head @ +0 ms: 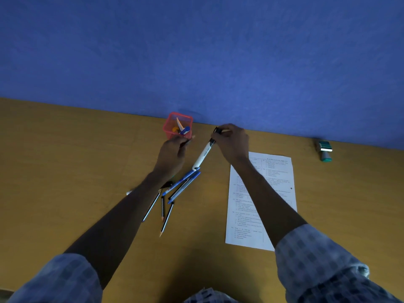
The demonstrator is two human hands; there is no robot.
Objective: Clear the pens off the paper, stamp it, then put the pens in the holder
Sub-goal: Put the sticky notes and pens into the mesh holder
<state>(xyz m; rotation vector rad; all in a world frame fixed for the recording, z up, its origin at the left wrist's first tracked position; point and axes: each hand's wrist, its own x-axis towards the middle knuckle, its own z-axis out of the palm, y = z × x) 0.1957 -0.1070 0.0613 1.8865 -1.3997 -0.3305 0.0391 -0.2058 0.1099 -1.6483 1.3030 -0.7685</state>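
The paper (271, 193) lies on the right part of the desk (65, 171), and no pen is on it, so the clearing seems finished. The stamp (325, 150) rests far to the right, near the blue wall (196, 51), well apart from the paper. Whether the paper is already stamped, I cannot tell; the print is too small.

The step in hand is putting pens into the red holder (177, 125), which stands at the far edge. The right hand (231, 142) pinches the dark top end of a white marker (202, 156). The left hand (172, 154), just beside the holder, is closed around something thin and dark, probably a pen. A pile of blue pens and pencils (175, 193) lies left of the paper.

The next move calls for carrying the marker over the holder's opening and lowering it without tipping the holder.
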